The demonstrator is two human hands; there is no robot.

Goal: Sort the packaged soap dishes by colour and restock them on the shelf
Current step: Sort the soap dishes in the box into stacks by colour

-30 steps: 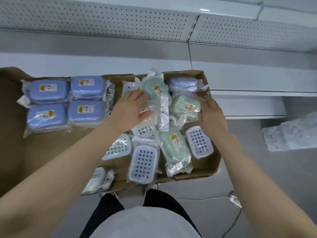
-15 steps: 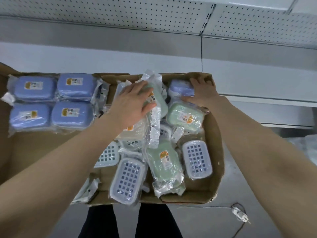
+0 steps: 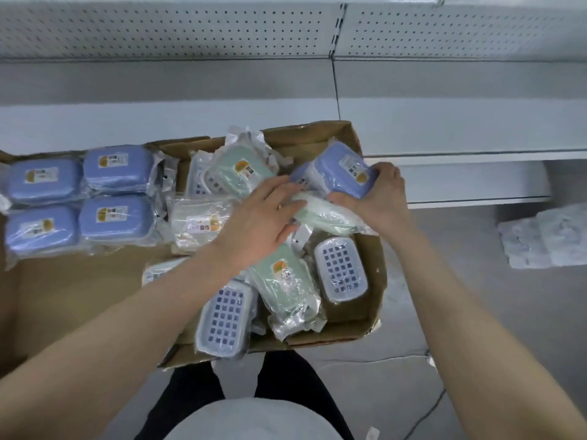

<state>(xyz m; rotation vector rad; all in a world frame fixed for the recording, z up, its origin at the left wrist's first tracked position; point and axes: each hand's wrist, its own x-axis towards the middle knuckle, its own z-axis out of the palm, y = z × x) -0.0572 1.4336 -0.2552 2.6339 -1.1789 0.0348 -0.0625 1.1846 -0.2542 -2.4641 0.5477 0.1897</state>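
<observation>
A cardboard box (image 3: 374, 281) holds a jumble of bagged soap dishes, green, blue and whitish. My right hand (image 3: 378, 198) grips a blue packaged soap dish (image 3: 340, 169), tilted and raised at the box's far right corner. My left hand (image 3: 257, 223) lies flat with straight fingers on the pile, touching a green packaged dish (image 3: 324, 214). Left of the box, several blue dishes (image 3: 117, 168) lie in a neat two-by-two block on flattened cardboard (image 3: 79, 290). More green dishes (image 3: 286, 281) and upturned blue dishes with grid bases (image 3: 341, 268) fill the box.
White shelving with a perforated back panel (image 3: 178, 30) runs across the far side, its lower shelf edge (image 3: 470, 154) just right of the box. A heap of clear plastic packaging (image 3: 546, 239) lies on the grey floor at the right. A thin cable (image 3: 374, 360) trails over the floor.
My right hand has closed round the blue dish at the box's far corner and lifted it, tilting it. My left hand slid rightward across the pile onto a green dish.
</observation>
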